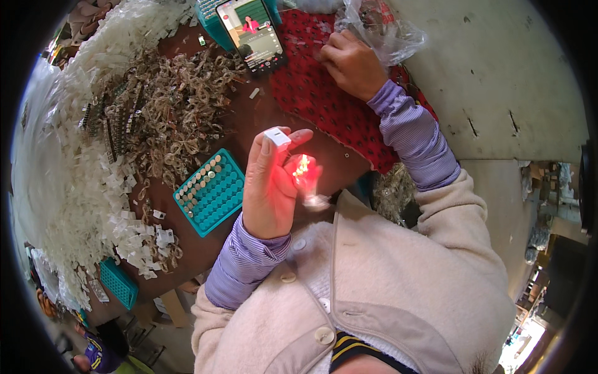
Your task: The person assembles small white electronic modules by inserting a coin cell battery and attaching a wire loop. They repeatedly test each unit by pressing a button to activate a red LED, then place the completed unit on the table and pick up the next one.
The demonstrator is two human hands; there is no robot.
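On brown worktable [261, 118], huge drift of small white plastic pieces [81, 156] hogs left side, tangle of brownish wire loops [180, 106] beside it. Red patterned cloth [311, 81] up top, black phone [252, 34] propped at its edge. Teal plastic tray of button cells [208, 192] sits just left of left hand [271, 187]. Left hand closed round small clear bulb glowing red [303, 169], white cap [277, 137] pinched on top. Looks like light-test step. Right hand [352, 62] curled on cloth by clear plastic bag [380, 28]; can't tell if gripping anything. Free room only mid-table, between tray and cloth.
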